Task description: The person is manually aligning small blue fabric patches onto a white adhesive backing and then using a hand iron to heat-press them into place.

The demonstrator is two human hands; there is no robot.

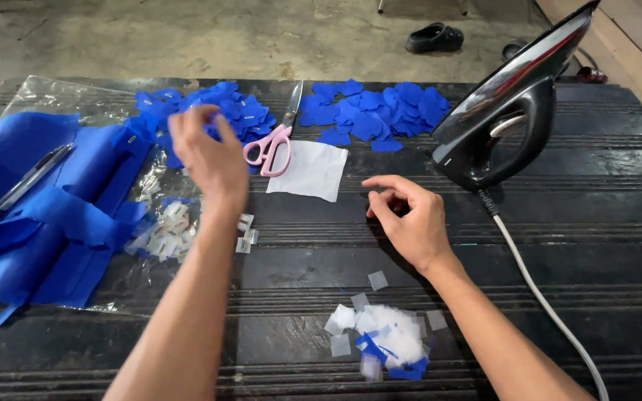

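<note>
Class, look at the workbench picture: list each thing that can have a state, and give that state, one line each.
Scissors: shut, lying flat.
Iron: upright on its heel, corded.
Pen: lying on blue fabric.
White square: flat.
Left hand: reaching over blue cut pieces.
Right hand: fingers curled, empty.

L hand (206, 152) raised, forearm stretched fwd from lower left, wrist straight, back of hand toward cam, fingers curled loosely, tips pinched together near top. R hand (409, 215) lower, forearm in from bottom right, wrist bent slightly inward, fingers half-curled, thumb near index, palm down. Hands well apart.
</note>
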